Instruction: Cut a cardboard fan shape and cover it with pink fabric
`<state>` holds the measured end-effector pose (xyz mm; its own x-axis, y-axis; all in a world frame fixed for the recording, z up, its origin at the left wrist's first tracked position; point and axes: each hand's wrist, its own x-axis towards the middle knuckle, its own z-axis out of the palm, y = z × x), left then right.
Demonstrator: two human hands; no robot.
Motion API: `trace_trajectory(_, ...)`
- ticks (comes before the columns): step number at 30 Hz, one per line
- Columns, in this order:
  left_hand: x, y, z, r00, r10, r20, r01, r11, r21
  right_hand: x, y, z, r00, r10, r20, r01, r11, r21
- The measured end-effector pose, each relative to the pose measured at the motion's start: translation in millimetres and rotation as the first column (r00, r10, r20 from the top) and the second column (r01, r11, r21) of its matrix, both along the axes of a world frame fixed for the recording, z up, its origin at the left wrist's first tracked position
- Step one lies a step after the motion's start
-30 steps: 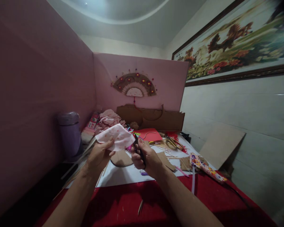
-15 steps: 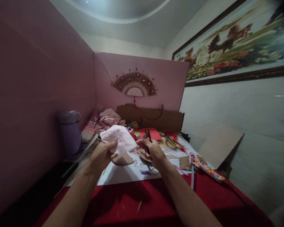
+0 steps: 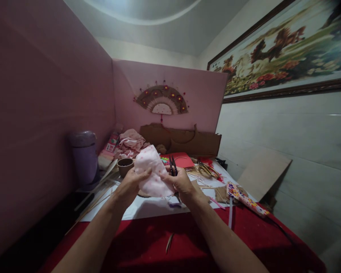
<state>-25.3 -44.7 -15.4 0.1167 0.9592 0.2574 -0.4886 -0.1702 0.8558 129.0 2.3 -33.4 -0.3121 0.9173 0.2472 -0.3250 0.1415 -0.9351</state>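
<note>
A white cloth piece with pink spots (image 3: 153, 172) is held up over the white sheet (image 3: 130, 212). My left hand (image 3: 135, 185) pinches its left side, thumb on the front. On the right, my right hand (image 3: 183, 182) grips the cloth's lower right edge between thumb and fingers. That same hand also keeps dark scissors (image 3: 172, 167), their blades pointing up and away from me. Under the cloth, part of a brown rounded piece (image 3: 143, 195) shows. Fingers behind the cloth are hidden.
A brown cup (image 3: 125, 167) stands left of the cloth. Further left is a purple bottle (image 3: 85, 159). Gold-handled scissors (image 3: 206, 170), red paper (image 3: 184, 160) and a flowered glue gun (image 3: 247, 199) lie to the right. A decorated fan (image 3: 161, 94) hangs on the pink panel.
My right hand has moved in and taken hold of the cloth's right side, still keeping the scissors. The cloth has turned more upright and shifted right, uncovering the brown cup.
</note>
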Motion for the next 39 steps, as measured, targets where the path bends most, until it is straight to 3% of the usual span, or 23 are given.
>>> trace_trajectory(4,-6.2,3.0,1.0,0.986,-0.009,0.164,0.024,0.996,-0.088,1.1,-4.4,2.6,0.995,0.051,0.088,-0.053,0.999,0.013)
trace_trajectory(7,-15.1,9.6,-2.3,0.986,0.056,0.156,-0.027,0.983,-0.180,1.4,-7.2,3.9,0.987,0.073,0.144,-0.074,0.997,0.004)
trace_trajectory(10,-22.9,14.5,-4.2,0.985,0.103,0.137,-0.067,0.967,-0.247,1.4,-5.6,3.3,0.992,0.022,0.124,-0.021,1.000,-0.010)
trace_trajectory(17,-23.2,12.4,-2.2,0.982,0.015,0.191,0.050,0.941,-0.334,2.0,-0.5,4.2,0.995,-0.102,0.021,0.100,0.990,0.097)
trace_trajectory(23,-15.4,11.4,-4.6,0.997,0.020,0.069,-0.005,0.979,-0.205,-0.5,2.5,-0.1,1.000,-0.003,-0.013,0.004,0.998,0.057)
trace_trajectory(26,-10.1,10.2,-5.6,0.998,0.053,0.031,-0.047,0.986,-0.160,-1.3,6.8,-5.2,0.999,0.015,0.051,-0.017,0.999,0.042)
trace_trajectory(31,-3.7,9.5,-8.3,0.999,0.046,-0.006,-0.046,0.986,-0.160,-3.1,4.3,-6.6,0.991,-0.071,0.111,0.063,0.995,0.074)
trace_trajectory(35,-2.9,10.4,-10.1,0.998,0.066,-0.020,-0.069,0.984,-0.163,-3.5,-0.6,-3.3,0.996,-0.059,0.063,0.056,0.997,0.045)
trace_trajectory(39,-2.7,9.6,-11.0,1.000,-0.017,-0.011,0.015,0.987,-0.162,-3.4,-1.0,-2.1,0.997,-0.079,0.016,0.079,0.997,0.020)
